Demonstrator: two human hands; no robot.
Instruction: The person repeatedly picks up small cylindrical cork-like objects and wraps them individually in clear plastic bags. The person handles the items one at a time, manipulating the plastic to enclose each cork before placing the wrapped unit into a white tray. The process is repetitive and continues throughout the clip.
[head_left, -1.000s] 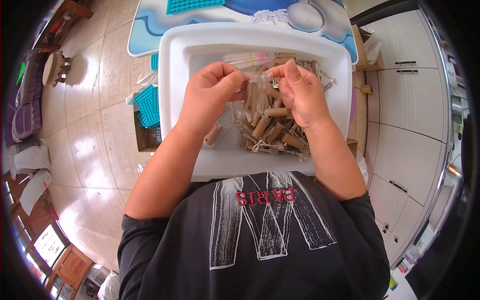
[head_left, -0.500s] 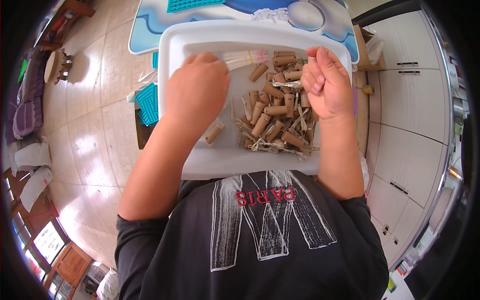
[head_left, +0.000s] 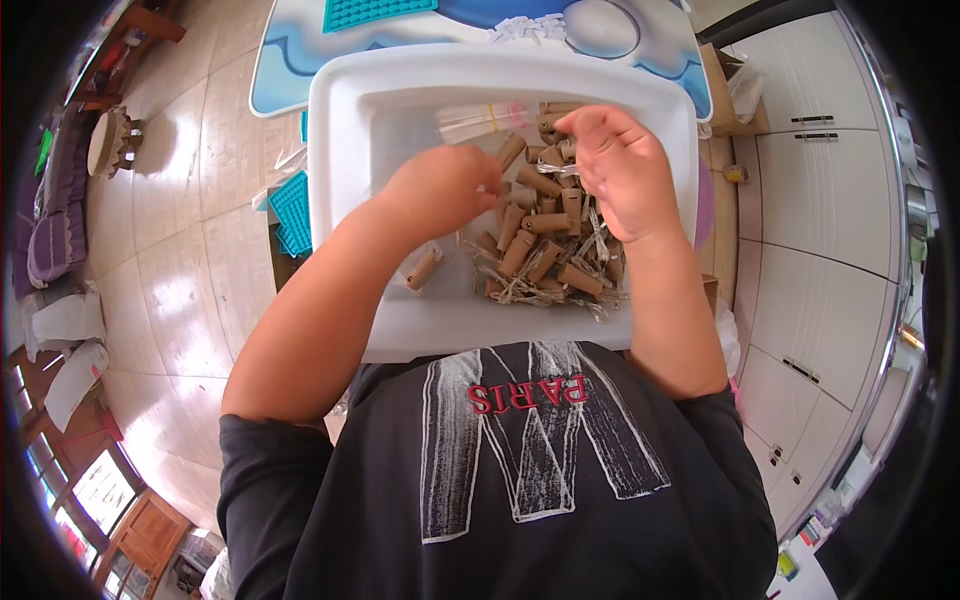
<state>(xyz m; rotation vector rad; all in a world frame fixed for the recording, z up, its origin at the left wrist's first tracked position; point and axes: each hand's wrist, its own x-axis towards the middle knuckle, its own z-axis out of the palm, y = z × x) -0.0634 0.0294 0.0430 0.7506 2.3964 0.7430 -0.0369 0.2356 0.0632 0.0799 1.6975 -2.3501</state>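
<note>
A white plastic tub [head_left: 345, 150] in front of me holds a heap of brown cork-like stoppers [head_left: 545, 222] with thin wire strings tangled among them. My left hand [head_left: 445, 190] hovers at the left side of the heap, its fingers bent toward the nearest stoppers and smeared by motion. Over the heap's right side is my right hand [head_left: 628, 175], fingers curled in and palm turned leftward; whatever they pinch, if anything, is too small to make out. One bagged stopper [head_left: 423, 269] lies apart at the lower left. A bundle of clear plastic strips [head_left: 475, 122] rests behind my left hand.
A blue-and-white patterned table [head_left: 290, 70] lies beyond the tub, bearing small white pieces [head_left: 525, 28] and a teal textured mat [head_left: 375, 10]. More teal mats [head_left: 290, 210] sit left of the tub. White cabinets [head_left: 820, 200] line the right; a cardboard box [head_left: 725, 90] stands there.
My left hand has moved right and toward me, from the tub's left part to the heap's edge. My right hand has shifted slightly left and its wrist has turned.
</note>
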